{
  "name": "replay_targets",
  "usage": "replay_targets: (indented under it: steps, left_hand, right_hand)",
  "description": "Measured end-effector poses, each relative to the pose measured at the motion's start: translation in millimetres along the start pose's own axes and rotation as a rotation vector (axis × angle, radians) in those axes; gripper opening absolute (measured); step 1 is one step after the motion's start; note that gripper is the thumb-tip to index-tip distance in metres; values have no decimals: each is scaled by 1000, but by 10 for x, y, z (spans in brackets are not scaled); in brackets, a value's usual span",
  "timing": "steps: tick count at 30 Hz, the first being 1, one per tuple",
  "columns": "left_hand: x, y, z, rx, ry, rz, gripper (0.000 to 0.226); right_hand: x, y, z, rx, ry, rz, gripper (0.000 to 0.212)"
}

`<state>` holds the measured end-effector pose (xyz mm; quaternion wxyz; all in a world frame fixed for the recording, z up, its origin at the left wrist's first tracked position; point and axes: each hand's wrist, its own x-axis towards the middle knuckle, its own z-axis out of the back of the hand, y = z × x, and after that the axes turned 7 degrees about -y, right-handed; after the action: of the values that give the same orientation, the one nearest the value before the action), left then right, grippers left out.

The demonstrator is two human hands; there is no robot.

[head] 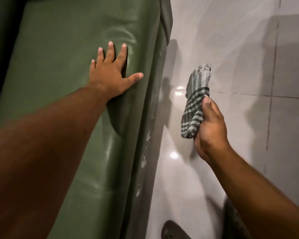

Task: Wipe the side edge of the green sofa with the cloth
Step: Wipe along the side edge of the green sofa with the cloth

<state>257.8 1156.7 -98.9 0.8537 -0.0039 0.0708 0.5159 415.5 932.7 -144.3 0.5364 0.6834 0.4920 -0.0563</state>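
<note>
The green sofa (62,49) fills the left half of the view, its smooth top surface glossy. Its side edge (145,135) runs down the middle and carries pale dusty smudges. My left hand (110,75) lies flat on the sofa top with fingers spread, the thumb pointing toward the edge. My right hand (209,128) is over the floor to the right of the edge, closed around a bunched green-and-white checked cloth (195,104). The cloth sticks up out of my fist and hangs apart from the sofa, not touching it.
Glossy pale floor tiles (231,49) with dark grout lines lie right of the sofa, showing light reflections and shadows. Dark perforated footwear (173,230) shows at the bottom edge, close to the sofa's side.
</note>
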Motion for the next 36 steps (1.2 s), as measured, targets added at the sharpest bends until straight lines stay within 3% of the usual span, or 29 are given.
replay_targets:
  steps: [6,10,16,19,21,23,25,28,33,36]
  left_hand:
    - [1255,-124,262,86,-40,-148,107]
    - [1683,-193,54,136,-275,-232,95]
    - [1760,-76,-239,139,-431,-268,94]
    - [1748,-123,-247,118,-457,-284,95]
    - [1753,-125,-236,112,-460,-284,95]
    - [1757,-126,-242,101,-459,-278,96]
    - [1768,-132,-250,75,-457,-276,96]
    - [1771,-152,-248,48,-464,-288,96]
    - [1826,-178,-280,3,-492,-313,94]
    - [1832,-181,-285,-22,-489,-316,93]
  right_hand:
    - [866,-52,-377,-49,27,-81,25]
    - [1506,-250,-780,-174,80,-103,29]
    - [2095,-708,-1344,-220,140,9,54]
    - [2190,-751,-1277,-226,23,-16,61]
    - [2265,-756,-1293,-362,-87,196,42]
    - [2325,-784,-1438,-510,-66,362,45]
    - [2412,-769,-1551,-491,50,355,60]
    - [2527,-803,-1556,-439,178,267,54]
    - [2966,-783,-1684,-464,155,384,53]
    - [3479,-670,-1812,-475,81,343,58]
